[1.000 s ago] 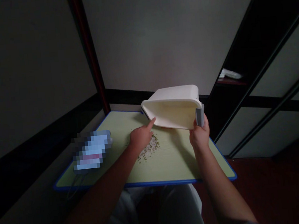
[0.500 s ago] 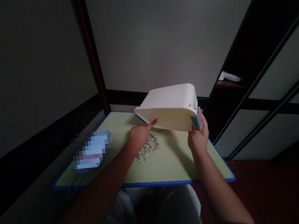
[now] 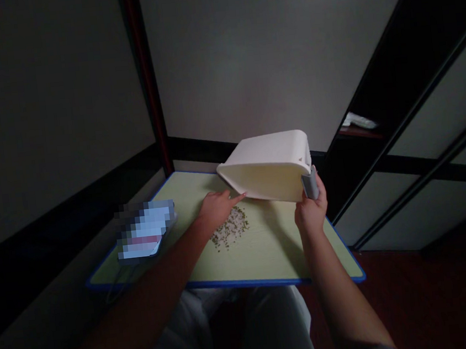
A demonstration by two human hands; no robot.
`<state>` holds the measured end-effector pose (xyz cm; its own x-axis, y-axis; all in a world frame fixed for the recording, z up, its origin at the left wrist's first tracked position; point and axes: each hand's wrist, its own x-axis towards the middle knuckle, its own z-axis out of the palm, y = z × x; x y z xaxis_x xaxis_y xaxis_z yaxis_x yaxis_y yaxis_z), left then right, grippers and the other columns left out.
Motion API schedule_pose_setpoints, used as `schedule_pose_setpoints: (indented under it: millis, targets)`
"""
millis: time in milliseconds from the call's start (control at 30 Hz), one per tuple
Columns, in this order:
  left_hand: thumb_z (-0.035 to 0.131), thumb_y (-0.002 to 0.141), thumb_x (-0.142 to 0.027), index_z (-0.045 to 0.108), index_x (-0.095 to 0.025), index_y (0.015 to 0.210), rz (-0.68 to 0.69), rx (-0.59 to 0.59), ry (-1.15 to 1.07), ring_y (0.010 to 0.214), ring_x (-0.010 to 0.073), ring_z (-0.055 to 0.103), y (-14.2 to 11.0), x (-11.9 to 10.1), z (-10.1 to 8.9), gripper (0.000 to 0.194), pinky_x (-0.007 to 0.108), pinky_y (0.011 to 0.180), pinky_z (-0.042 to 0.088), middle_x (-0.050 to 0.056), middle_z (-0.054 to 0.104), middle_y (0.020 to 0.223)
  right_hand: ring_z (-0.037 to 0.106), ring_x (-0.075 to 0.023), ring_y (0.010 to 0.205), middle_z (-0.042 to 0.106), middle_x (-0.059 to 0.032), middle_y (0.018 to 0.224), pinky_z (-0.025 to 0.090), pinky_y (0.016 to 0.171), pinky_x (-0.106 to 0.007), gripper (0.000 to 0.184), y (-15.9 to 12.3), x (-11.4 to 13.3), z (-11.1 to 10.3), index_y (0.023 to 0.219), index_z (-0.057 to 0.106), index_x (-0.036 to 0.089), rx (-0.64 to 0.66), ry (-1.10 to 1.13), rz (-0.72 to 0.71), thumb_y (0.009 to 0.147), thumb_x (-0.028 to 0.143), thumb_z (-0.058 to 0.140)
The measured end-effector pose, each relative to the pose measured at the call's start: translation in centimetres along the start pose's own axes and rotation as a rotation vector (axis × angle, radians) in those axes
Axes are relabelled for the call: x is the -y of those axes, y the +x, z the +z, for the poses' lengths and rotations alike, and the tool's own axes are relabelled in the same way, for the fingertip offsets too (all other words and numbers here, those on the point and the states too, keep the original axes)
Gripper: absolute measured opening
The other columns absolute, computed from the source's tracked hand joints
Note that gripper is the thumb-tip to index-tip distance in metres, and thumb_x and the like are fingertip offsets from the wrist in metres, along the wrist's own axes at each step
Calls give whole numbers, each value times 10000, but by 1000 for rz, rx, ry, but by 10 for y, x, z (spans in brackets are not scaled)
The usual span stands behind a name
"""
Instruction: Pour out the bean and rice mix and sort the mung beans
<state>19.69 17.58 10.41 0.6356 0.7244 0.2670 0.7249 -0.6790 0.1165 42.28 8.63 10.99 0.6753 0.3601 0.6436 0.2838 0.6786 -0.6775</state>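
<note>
A white plastic bin (image 3: pixel 271 145) is tipped on its side above the table, its mouth facing me. My right hand (image 3: pixel 311 213) grips it at the right end, by a grey handle (image 3: pixel 310 184). At the lower left rim is my left hand (image 3: pixel 217 208), its index finger stretched out against or just before the edge; I cannot tell whether it touches. Below that hand, a loose pile of small white and green grains (image 3: pixel 233 230) lies spread over the tabletop, partly covered by the hand.
The pale green table (image 3: pixel 266 257) has a blue edge and stands over my knees. On its left side lies a phone-like device (image 3: pixel 147 230) with a blurred, lit screen and a cable. Panelled walls (image 3: pixel 237 57) enclose the back and left. A shelf (image 3: pixel 359 130) is set at right.
My left index finger has come down from inside the bin's mouth to its lower rim. The bin has shifted slightly right. The grain pile looks much the same.
</note>
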Motion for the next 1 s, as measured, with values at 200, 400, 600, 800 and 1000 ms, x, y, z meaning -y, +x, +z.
schedule_pose_setpoints:
  millis: [200, 400, 600, 800, 1000]
  targets:
    - [573, 854, -477, 552, -214, 1214, 63, -63, 64, 1076, 195, 602, -2, 0, -8, 446, 460, 921, 549, 74, 612, 1241, 516, -230, 1343, 555, -71, 1439, 306, 1175, -530, 585, 6, -1, -4, 1372, 551, 255, -55, -9, -29, 795, 276, 644]
    - [574, 853, -472, 571, -212, 1183, 53, -182, -25, 1119, 204, 589, -5, 0, -8, 420, 475, 955, 534, 77, 604, 1269, 546, -241, 1303, 593, -83, 1373, 317, 1157, -545, 574, 11, 9, -7, 1342, 561, 224, -164, -47, 3, 786, 339, 643]
    - [577, 846, -492, 588, -212, 1153, -17, -325, -260, 1140, 209, 581, -3, -1, -9, 416, 493, 988, 512, 74, 616, 1251, 663, -205, 1104, 676, -51, 1184, 465, 1054, -485, 486, 18, 20, -12, 1243, 594, 232, -258, 99, 142, 762, 286, 643]
    - [568, 851, -493, 554, -206, 1208, -214, -552, -619, 1122, 211, 590, 2, -11, 1, 459, 488, 961, 529, 79, 607, 1258, 723, -168, 865, 748, 11, 957, 594, 881, -399, 325, 9, 25, -4, 1047, 627, 228, -239, 380, 523, 735, 138, 633]
    - [534, 862, -530, 560, -196, 1185, -338, -687, -926, 1005, 177, 622, -25, -10, -17, 465, 436, 881, 556, 64, 644, 1151, 737, -188, 846, 775, -10, 920, 596, 884, -429, 320, -19, 52, 14, 1059, 645, 209, -108, 544, 723, 745, 170, 699]
